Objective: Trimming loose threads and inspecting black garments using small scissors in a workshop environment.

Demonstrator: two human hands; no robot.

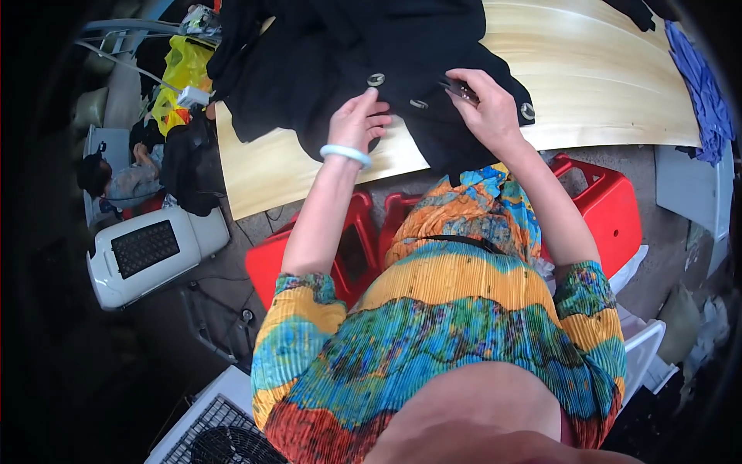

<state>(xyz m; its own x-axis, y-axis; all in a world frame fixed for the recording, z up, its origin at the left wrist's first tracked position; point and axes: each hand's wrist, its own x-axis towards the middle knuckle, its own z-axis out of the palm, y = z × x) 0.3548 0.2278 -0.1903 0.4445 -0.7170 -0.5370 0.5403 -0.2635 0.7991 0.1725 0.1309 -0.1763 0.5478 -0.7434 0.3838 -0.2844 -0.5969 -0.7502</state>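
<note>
Right hand: my right hand (pixel 490 110) is closed round a small dark tool (pixel 464 93), pinching it between thumb and fingers.
Tool axis: slants across that hand; the free end points left and slightly away from me, towards my left hand (pixel 357 122).
Left hand: fingers loosely parted; one fingertip is at a pale ring-shaped button (pixel 376 80); contact with it cannot be told.
Black garment: the black garment (pixel 410 50) lies under and beyond both hands, running away from me out of view; its full long axis cannot be read.
Buttons: the first just beyond my left hand; a second button (pixel 419 104) between the hands, nearer the right; a third button (pixel 528 110) just right of my right hand. Row runs roughly crosswise to me.
Near edge: a garment flap hangs over the counter (pixel 610 85) edge, below and left of my right hand.
Open room: broad bare counter right of my right hand, as far as a blue cloth (pixel 699 89); narrower bare strip nearer me than my left hand.
</note>
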